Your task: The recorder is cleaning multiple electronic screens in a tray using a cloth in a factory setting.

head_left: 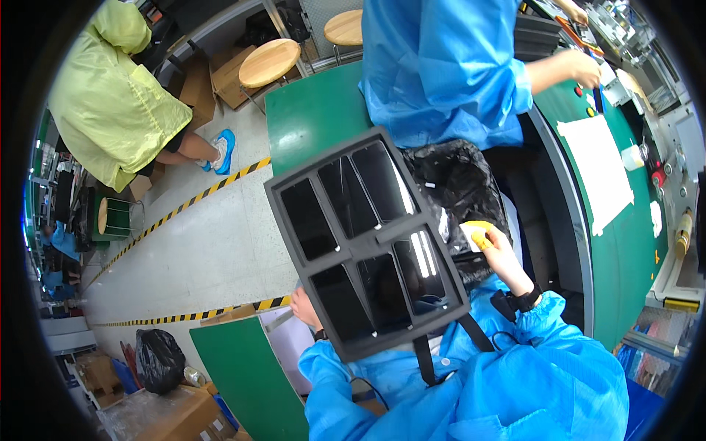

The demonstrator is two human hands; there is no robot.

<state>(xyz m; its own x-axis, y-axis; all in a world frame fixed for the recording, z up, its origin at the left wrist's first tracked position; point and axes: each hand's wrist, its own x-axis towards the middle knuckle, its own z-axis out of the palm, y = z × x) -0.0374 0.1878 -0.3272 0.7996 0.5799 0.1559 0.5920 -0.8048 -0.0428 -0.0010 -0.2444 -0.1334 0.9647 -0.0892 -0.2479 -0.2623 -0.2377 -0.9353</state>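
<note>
From the head, the tray point(358, 248) of black panels point(375, 298) sits central. Toward eight, the left hand point(304, 306) meets its edge, grip hidden; I can't tell its state. Toward three, the right hand point(501, 255) pinches a yellow scrap point(482, 226) by the bag point(460, 167). Floor point(198, 235) toward nine gives more room.

— What sort of place is this?
— A factory workshop, by the look of it. Black-and-yellow tape point(204, 193) marks off the pale floor point(187, 253), and there's a blue smock point(441, 73) far off, a yellow-green smock point(121, 110) far left.
— What else shows it?
— Blue shoe covers point(227, 152), equipment point(634, 37) by the green table point(625, 294) at far right, wooden stools point(268, 63), cardboard boxes point(151, 420) near left, and a compartment tray point(397, 232) of dark glossy panels point(307, 219).
</note>
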